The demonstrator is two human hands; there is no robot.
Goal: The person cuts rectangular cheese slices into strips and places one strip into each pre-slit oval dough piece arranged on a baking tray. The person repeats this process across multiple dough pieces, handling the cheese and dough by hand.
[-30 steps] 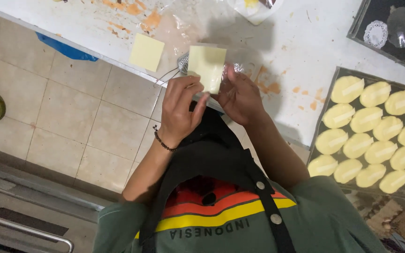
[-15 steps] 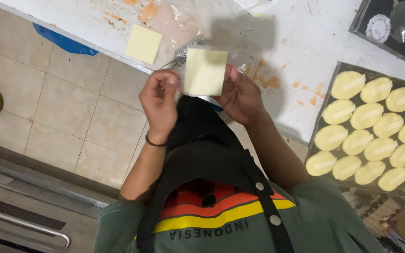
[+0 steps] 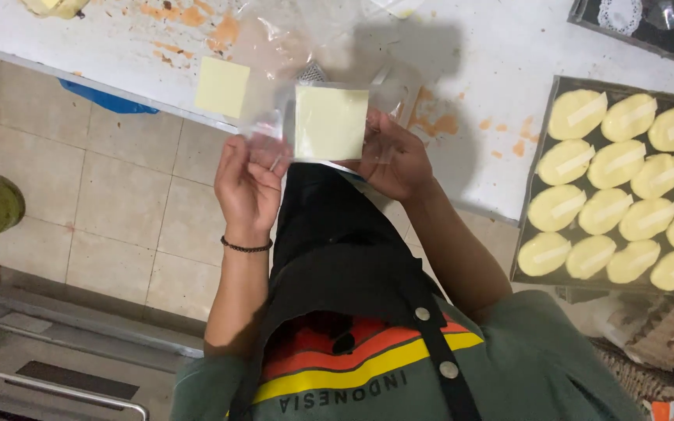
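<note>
Here | my left hand [image 3: 247, 183] pinched the clear wrapper [image 3: 271, 129], my right hand [image 3: 391, 156] gripped the cheese slice [image 3: 330, 122] between them | slice seemed soft, thin, tearable; best held by its edges | tray [image 3: 536, 168] lay right of my hands.

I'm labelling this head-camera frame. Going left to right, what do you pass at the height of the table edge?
Loose cheese slice → left hand → held cheese slice → right hand → tray of dough pieces.
</note>
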